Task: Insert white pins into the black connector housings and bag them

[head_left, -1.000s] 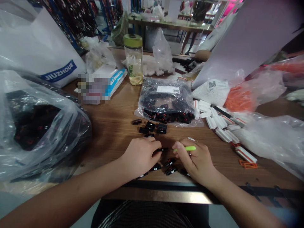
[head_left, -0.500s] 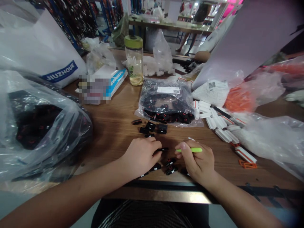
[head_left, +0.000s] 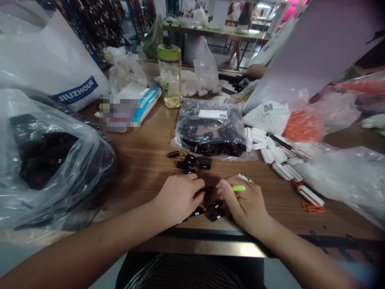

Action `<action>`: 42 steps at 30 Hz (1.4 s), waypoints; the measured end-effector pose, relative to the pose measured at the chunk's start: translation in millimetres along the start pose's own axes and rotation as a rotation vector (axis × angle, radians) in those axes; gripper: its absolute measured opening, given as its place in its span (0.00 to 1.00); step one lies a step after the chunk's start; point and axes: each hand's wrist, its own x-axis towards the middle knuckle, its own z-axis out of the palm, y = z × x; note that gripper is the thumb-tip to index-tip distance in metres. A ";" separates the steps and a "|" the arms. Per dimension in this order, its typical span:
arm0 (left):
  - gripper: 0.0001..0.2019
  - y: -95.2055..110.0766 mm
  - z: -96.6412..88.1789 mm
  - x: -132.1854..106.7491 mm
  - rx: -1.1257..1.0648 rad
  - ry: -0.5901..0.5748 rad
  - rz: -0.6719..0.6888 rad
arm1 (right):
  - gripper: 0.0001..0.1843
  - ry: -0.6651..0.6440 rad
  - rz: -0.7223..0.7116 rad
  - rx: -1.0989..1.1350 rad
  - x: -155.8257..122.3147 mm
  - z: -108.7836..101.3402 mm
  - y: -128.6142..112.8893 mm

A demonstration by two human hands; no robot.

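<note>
My left hand (head_left: 182,196) is closed around a small black plastic connector (head_left: 208,189), whose end sticks out past the fingertips. My right hand (head_left: 245,202) pinches a thin tool with a yellow-green handle (head_left: 238,188); its tip points left at the connector, and I cannot tell whether they touch. Small white pieces (head_left: 244,177) lie just beyond my right hand. Between the hands, nearer the table edge, are black connectors with white dots and red parts (head_left: 215,216). Several more black connectors (head_left: 190,160) lie beyond my left hand.
A clear bag of black connectors (head_left: 212,128) lies ahead, with a green-lidded bottle (head_left: 170,76) behind it. White strips (head_left: 282,170) and orange pieces (head_left: 313,207) are at the right. A large plastic bag (head_left: 57,160) fills the left. Someone stands far back.
My right hand has moved left with the green-handled tool, bringing its tip closer to the connector. My left hand has stayed in place. The person in the background has shifted.
</note>
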 end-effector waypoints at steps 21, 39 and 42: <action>0.11 -19.0 -45.1 37.1 0.172 0.165 0.021 | 0.17 0.415 0.083 0.110 1.9 -14.1 20.3; 0.04 -20.3 -21.1 72.4 0.217 0.015 -0.043 | 0.14 0.372 -0.033 0.061 2.1 -15.5 26.1; 0.03 -20.0 -16.7 68.2 0.220 0.053 0.009 | 0.13 0.366 -0.042 0.068 1.9 -15.5 27.0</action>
